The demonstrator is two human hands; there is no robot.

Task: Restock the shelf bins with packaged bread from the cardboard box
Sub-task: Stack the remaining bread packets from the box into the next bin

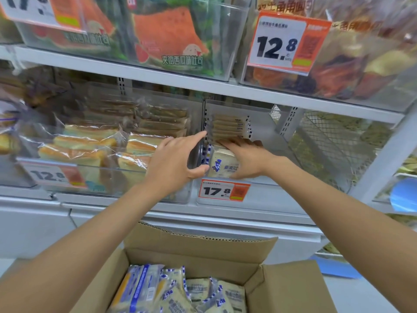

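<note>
White-and-blue wrapped bread pack should slide level into the clear plastic bin, right hand flat-fingered on top, left hand with fingers splayed alongside.

The white upper shelf carries two clear bins side by side: a watermelon-toast bin and a bin tagged 12.8; the lower shelf carries a sliced-cake bin just beside a bin tagged 17.8.
</note>
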